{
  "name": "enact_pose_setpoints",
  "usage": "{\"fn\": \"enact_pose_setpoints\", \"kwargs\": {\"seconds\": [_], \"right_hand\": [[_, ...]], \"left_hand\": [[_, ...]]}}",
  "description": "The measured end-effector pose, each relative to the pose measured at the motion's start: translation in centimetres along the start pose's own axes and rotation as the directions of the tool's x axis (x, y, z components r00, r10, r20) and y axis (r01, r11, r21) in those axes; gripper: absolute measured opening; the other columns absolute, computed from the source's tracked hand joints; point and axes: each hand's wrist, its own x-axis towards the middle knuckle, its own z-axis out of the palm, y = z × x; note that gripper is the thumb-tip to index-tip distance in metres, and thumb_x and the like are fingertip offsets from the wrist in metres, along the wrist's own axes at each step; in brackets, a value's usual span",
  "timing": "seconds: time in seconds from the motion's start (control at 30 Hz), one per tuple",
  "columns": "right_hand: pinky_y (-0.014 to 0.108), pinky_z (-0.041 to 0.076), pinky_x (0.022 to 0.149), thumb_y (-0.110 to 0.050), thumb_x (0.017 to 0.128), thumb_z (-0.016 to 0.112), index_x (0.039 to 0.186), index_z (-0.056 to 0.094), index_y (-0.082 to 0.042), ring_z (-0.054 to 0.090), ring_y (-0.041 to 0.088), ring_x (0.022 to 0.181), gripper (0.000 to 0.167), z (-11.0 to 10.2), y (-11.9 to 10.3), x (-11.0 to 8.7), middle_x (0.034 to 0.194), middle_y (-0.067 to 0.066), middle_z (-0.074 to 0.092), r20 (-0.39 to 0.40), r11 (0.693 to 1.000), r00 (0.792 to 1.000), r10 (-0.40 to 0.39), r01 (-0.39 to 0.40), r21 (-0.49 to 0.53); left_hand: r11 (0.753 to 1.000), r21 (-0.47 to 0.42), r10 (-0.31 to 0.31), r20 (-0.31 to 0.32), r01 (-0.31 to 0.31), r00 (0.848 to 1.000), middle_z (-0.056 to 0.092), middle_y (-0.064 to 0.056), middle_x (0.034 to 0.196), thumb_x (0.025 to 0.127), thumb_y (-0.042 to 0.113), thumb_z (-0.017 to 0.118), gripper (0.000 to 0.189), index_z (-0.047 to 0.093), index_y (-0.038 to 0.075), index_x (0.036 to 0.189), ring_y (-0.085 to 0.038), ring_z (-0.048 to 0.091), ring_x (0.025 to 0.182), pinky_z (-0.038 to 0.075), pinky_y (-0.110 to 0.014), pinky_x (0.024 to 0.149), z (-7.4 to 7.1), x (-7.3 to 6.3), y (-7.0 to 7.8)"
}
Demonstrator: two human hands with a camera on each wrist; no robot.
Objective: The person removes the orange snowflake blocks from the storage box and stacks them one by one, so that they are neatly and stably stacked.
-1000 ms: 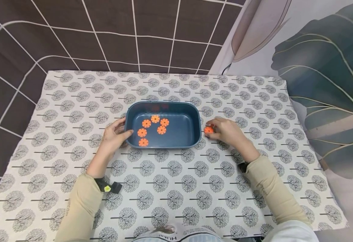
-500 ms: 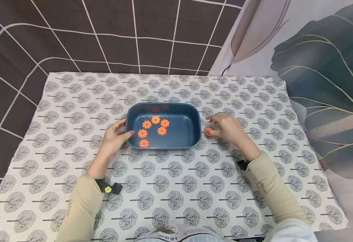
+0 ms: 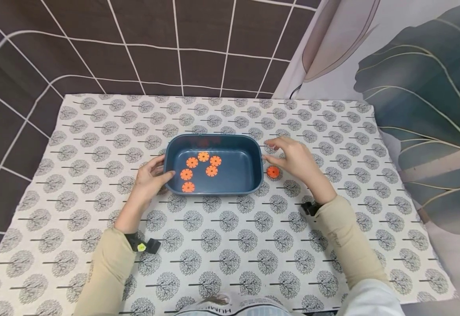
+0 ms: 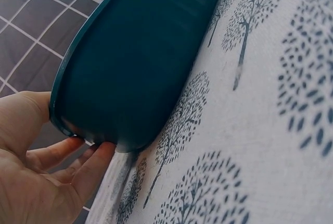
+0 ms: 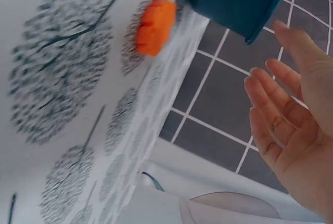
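A dark blue-green rectangular bin point(image 3: 238, 171) stands on the table. Several flat orange notched discs point(image 3: 192, 162) lie inside it, mostly toward its left half. At the bin's left end my left hand point(image 3: 147, 177) grips the wall, thumb at the rim and fingers against the outside; the left wrist view shows the fingertips point(image 4: 106, 148) on the bin's end. Another orange notched piece point(image 3: 273, 171) lies on the cloth just right of the bin, looking thick in the right wrist view. My right hand point(image 3: 294, 160) hovers beside the bin's right end, holding nothing, thumb and fingers spread apart.
A white tablecloth point(image 3: 230, 241) with a dark tree print covers the table. Behind it hangs a dark curtain point(image 3: 202, 26) with white grid lines. A leaf-patterned curtain point(image 3: 419, 109) is at the right.
My right hand has let go of the orange notched piece, leaving it on the cloth, and has moved up and toward the bin's right end. The left hand stays at the bin.
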Motion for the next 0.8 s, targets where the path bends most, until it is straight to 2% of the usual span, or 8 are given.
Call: {"fn": "enact_pose_setpoints", "kwargs": {"seconds": [0.1, 0.2, 0.33, 0.5, 0.8], "right_hand": [[0.036, 0.055, 0.063, -0.032, 0.079, 0.074, 0.112, 0.066, -0.008, 0.064, 0.023, 0.085, 0.041, 0.1, -0.5, 0.6, 0.099, 0.008, 0.068, -0.01, 1.0, 1.0, 0.0, 0.0, 0.009], [0.037, 0.055, 0.067, -0.031, 0.079, 0.073, 0.113, 0.065, -0.007, 0.064, 0.024, 0.086, 0.043, 0.3, -0.9, 1.1, 0.101, 0.009, 0.068, 0.009, 1.0, 1.0, -0.005, 0.005, 0.031], [0.039, 0.055, 0.075, -0.024, 0.078, 0.076, 0.115, 0.063, -0.003, 0.063, 0.026, 0.09, 0.044, 0.8, -1.3, 1.7, 0.103, 0.013, 0.067, 0.031, 0.994, 0.999, -0.03, 0.026, 0.109], [0.039, 0.054, 0.08, -0.013, 0.075, 0.078, 0.114, 0.062, 0.001, 0.063, 0.027, 0.092, 0.045, 1.4, -1.9, 2.4, 0.105, 0.016, 0.066, 0.047, 0.982, 0.997, -0.06, 0.05, 0.183], [0.036, 0.055, 0.077, -0.013, 0.076, 0.078, 0.114, 0.062, 0.001, 0.063, 0.026, 0.091, 0.044, 2.9, -3.0, 3.4, 0.102, 0.018, 0.065, 0.095, 0.974, 0.992, -0.088, 0.066, 0.215]], "left_hand": [[1.0, 0.0, 0.005, -0.004, -0.005, 1.0, 0.047, -0.014, 0.138, 0.086, 0.01, 0.063, 0.065, 0.034, 0.014, 0.144, -0.027, 0.042, 0.128, 0.048, -0.035, 0.096, 0.0, 0.0, -0.1], [1.0, -0.007, 0.006, -0.003, -0.006, 1.0, 0.046, -0.014, 0.138, 0.086, 0.009, 0.063, 0.066, 0.034, 0.014, 0.144, -0.027, 0.041, 0.128, 0.045, -0.04, 0.099, 0.0, 0.1, -0.1], [1.0, -0.011, 0.002, -0.001, -0.002, 1.0, 0.046, -0.014, 0.138, 0.086, 0.009, 0.063, 0.066, 0.034, 0.014, 0.144, -0.027, 0.041, 0.128, 0.045, -0.04, 0.1, 0.0, 0.0, 0.0], [1.0, -0.011, 0.002, -0.005, -0.002, 1.0, 0.046, -0.014, 0.139, 0.086, 0.008, 0.063, 0.065, 0.035, 0.014, 0.144, -0.027, 0.042, 0.128, 0.044, -0.04, 0.101, 0.0, 0.0, 0.0], [1.0, -0.02, -0.003, -0.012, 0.002, 1.0, 0.046, -0.013, 0.139, 0.085, 0.007, 0.063, 0.064, 0.036, 0.013, 0.143, -0.026, 0.043, 0.128, 0.044, -0.039, 0.1, 0.1, 0.0, 0.0]]}}
